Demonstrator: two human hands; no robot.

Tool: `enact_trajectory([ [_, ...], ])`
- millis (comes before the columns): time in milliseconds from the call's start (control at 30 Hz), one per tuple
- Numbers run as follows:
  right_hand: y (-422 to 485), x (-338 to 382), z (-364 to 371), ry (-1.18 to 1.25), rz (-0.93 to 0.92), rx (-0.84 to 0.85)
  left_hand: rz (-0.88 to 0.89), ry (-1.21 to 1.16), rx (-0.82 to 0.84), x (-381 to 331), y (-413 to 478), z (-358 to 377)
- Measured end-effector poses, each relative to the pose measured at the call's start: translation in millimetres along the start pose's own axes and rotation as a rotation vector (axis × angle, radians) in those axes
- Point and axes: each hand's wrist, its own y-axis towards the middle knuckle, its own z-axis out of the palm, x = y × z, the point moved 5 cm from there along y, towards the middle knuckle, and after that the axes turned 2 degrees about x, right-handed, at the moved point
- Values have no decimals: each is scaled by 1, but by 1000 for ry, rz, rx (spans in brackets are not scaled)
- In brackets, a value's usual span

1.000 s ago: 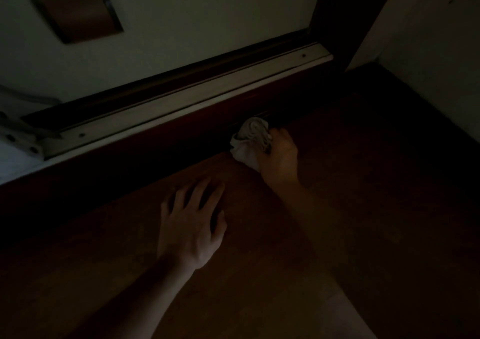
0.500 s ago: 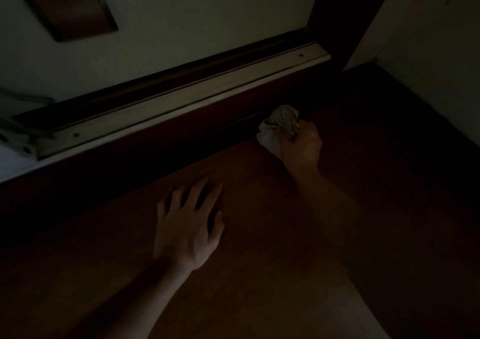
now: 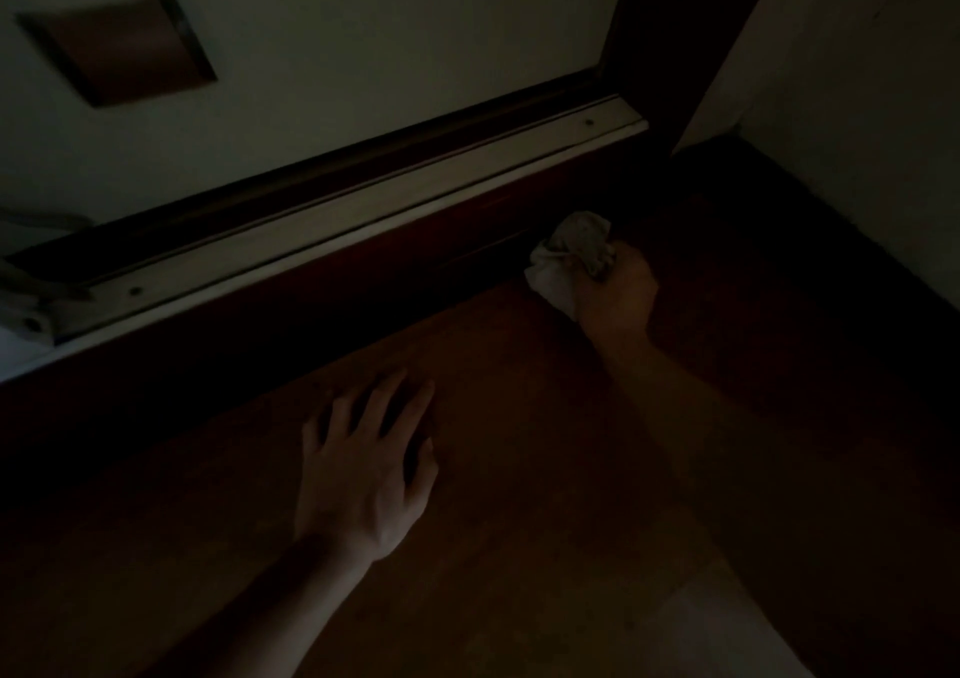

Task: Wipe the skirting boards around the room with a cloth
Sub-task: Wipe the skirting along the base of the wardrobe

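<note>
A: Two hands showed in the gloom, and one cloth (image 3: 569, 256)!
B: The right hand (image 3: 615, 292) clenched that crumpled cloth against the one dark skirting board (image 3: 311, 324), near the corner.
A: And the left hand (image 3: 363, 474)?
B: It lay flat on the wooden floor (image 3: 519, 469), fingers spread, gripping nothing.

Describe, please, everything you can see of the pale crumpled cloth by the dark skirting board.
The pale crumpled cloth looks like soft off-white fabric, bunched into a wrinkled ball with a loose flap hanging toward the brown wooden floor. The right hand grips it, fingers curled round it. It sits low, right beside the dark skirting board, near the room's corner; the dim light hides whether it actually touches board or floor.
</note>
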Motion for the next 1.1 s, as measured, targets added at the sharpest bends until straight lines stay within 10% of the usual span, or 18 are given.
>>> enact_trajectory([
  [400, -24, 10, 21, 107, -82, 166, 0, 9, 1, -2, 0, -2],
  [1100, 26, -14, -27, 66, 97, -110, 6, 10, 22, -1, 2, -1],
])
